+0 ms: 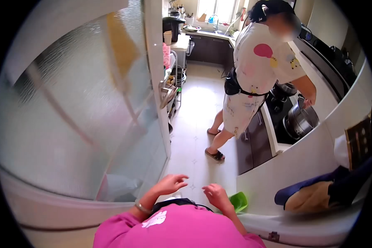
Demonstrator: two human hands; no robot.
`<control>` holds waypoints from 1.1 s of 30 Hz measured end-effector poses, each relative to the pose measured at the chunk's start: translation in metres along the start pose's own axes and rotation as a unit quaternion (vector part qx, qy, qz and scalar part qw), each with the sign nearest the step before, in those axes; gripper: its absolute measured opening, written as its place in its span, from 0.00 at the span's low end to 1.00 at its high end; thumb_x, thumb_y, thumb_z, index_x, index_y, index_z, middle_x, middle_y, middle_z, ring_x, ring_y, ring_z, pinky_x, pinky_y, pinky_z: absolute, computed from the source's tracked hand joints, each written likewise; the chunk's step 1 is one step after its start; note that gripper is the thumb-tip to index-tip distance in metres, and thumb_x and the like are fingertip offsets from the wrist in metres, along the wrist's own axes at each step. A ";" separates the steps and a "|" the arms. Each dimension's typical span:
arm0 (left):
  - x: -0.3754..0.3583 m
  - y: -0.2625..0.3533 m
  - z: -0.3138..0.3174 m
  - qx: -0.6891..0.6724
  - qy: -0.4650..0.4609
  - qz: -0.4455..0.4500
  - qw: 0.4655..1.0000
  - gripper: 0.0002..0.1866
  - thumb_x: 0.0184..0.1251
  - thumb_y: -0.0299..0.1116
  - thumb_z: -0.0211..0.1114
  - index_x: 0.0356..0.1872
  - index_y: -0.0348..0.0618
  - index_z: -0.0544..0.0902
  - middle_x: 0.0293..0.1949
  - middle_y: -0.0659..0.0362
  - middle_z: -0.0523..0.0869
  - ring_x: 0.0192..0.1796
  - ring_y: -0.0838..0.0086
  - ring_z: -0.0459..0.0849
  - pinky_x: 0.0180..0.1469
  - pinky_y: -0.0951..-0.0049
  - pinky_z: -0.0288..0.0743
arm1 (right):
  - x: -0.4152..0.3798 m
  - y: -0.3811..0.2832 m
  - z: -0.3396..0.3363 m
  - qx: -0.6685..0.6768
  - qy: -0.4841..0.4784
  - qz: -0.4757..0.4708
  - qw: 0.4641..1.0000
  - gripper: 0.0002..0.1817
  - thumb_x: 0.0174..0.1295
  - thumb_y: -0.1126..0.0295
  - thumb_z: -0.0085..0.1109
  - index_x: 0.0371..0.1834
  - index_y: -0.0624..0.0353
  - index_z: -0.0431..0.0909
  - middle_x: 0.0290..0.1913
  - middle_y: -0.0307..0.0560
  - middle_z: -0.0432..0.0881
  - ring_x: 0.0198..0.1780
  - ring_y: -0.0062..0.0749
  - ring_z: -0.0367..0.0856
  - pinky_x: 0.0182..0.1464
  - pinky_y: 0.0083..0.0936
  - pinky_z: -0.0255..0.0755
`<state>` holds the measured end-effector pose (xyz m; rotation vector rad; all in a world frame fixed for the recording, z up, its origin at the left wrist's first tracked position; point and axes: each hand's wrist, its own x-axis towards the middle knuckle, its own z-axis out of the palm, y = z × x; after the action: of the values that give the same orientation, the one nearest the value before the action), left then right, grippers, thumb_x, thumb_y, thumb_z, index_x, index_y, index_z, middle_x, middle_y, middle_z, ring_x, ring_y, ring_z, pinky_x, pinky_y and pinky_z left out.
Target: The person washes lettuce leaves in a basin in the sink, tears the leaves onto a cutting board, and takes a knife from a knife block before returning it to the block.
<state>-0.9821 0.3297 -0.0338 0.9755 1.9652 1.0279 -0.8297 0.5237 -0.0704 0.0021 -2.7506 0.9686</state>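
Note:
My left hand (172, 184) is held out in front of my pink shirt (186, 227), fingers stretched toward the middle and nothing in them. Facing it across a small gap, my right hand (216, 195) is loosely bent with its fingers apart, also holding nothing. A bright green plastic item (238, 201), partly hidden by my right forearm, is the nearest thing to that hand. A bracelet (143, 208) circles my left wrist.
Ahead, another person (256, 70) stands at the stove with a hand at a steel pot (301, 120). A frosted glass door (78, 124) lies left, a loaded rack (175, 78) beyond it. Dark cloth (339, 186) is on the right; a sink counter (213, 32) is at the back.

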 end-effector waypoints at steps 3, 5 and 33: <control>0.079 0.022 -0.032 0.047 -0.058 0.071 0.995 0.17 0.61 0.37 0.59 0.50 0.42 0.75 0.41 0.48 0.81 0.42 0.62 0.81 0.46 0.67 0.73 | 0.052 0.017 -0.024 -0.030 0.022 0.046 0.998 0.06 0.51 0.73 0.57 0.32 0.56 0.78 0.29 0.46 0.76 0.35 0.42 0.75 0.39 0.35 0.68; 0.136 0.031 -0.047 0.057 -0.115 0.123 0.984 0.18 0.61 0.37 0.60 0.51 0.42 0.74 0.42 0.48 0.81 0.44 0.60 0.80 0.47 0.66 0.74 | 0.089 0.042 -0.032 -0.020 0.028 0.059 0.998 0.06 0.51 0.73 0.57 0.33 0.56 0.78 0.29 0.46 0.76 0.35 0.42 0.75 0.39 0.36 0.68; 0.589 0.096 -0.289 -0.002 0.107 0.191 0.976 0.11 0.59 0.31 0.62 0.41 0.39 0.79 0.32 0.52 0.84 0.36 0.68 0.84 0.39 0.72 0.76 | 0.507 0.258 -0.126 0.301 -0.020 0.079 0.950 0.15 0.53 0.78 0.58 0.46 0.63 0.75 0.33 0.45 0.80 0.36 0.25 0.79 0.43 0.21 0.71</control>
<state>-1.4705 0.7721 0.0376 1.3221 1.9873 1.3965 -1.3166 0.8406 -0.0279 -0.1008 -2.3992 1.8276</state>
